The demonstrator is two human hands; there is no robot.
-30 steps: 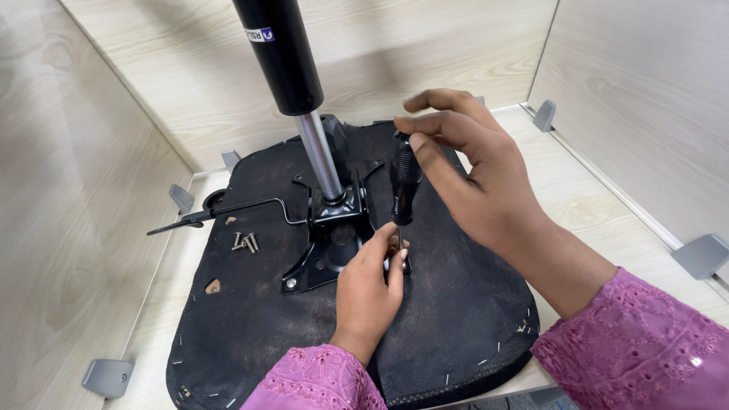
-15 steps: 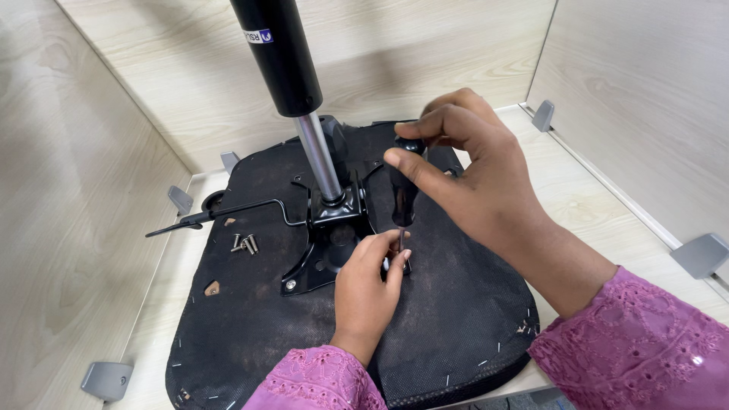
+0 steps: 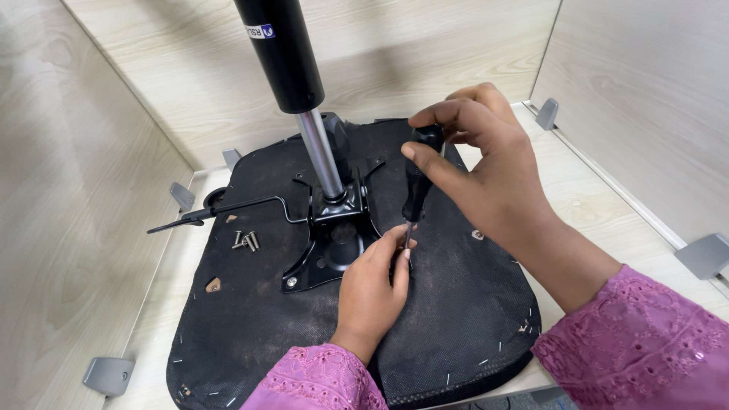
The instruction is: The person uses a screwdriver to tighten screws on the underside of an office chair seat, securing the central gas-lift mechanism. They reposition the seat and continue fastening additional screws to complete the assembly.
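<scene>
An upturned black chair seat lies on the table with a black metal mounting plate bolted to its middle. A gas-lift cylinder rises from the plate. My right hand grips the black handle of a screwdriver, held upright with its tip at the plate's right edge. My left hand pinches the screwdriver's shaft just above the tip, steadying it there. What lies under the tip is hidden by my fingers.
Several loose screws lie on the seat left of the plate. A thin black lever sticks out to the left. Wooden partition walls enclose the table on three sides, with grey brackets along their bases.
My right hand has turned on the screwdriver handle, with the fingers regripping its top. My left hand has stayed at the tip.
</scene>
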